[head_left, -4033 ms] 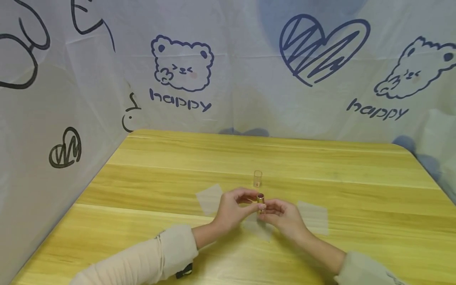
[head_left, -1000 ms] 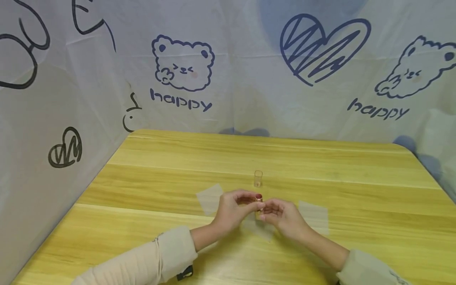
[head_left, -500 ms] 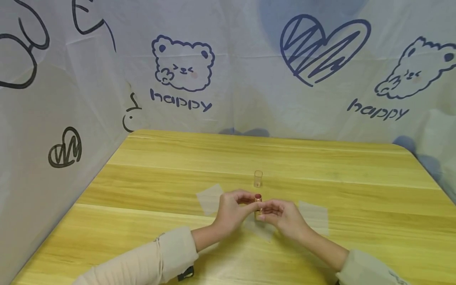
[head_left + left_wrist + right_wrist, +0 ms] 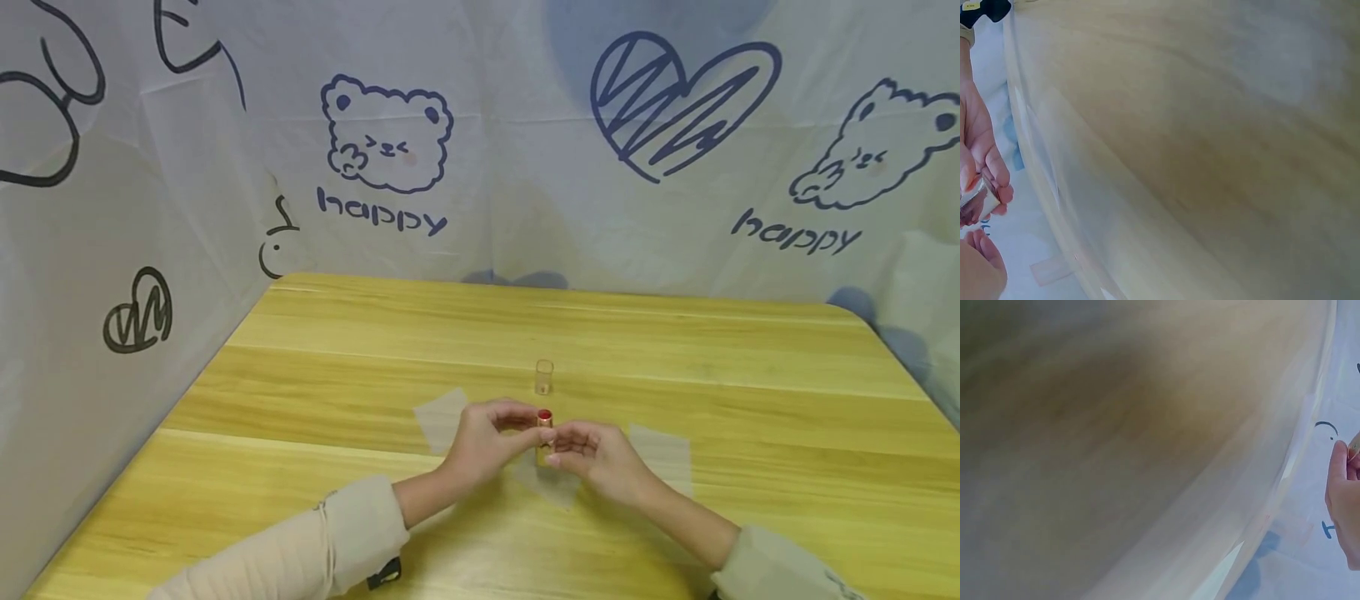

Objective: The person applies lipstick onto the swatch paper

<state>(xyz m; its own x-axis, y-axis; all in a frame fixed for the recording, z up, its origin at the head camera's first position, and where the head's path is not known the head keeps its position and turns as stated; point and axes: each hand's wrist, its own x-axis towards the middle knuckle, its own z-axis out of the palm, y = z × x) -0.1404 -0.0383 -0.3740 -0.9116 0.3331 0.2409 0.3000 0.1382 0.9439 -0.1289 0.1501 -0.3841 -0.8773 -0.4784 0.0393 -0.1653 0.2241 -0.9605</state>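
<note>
Your left hand (image 4: 486, 439) pinches the gold lipstick (image 4: 545, 422) near its top, and your right hand (image 4: 607, 460) pinches it lower down, so it sits between both hands, red end up. Just beyond your fingers, a clear cap (image 4: 544, 378) stands on the counter (image 4: 337, 358). Pale sheets lie beside each hand (image 4: 670, 457) and below the lipstick.

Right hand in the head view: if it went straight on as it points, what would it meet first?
Past the lipstick tube it pinches, the right hand would likely meet the left hand first; depth is unclear.
</note>
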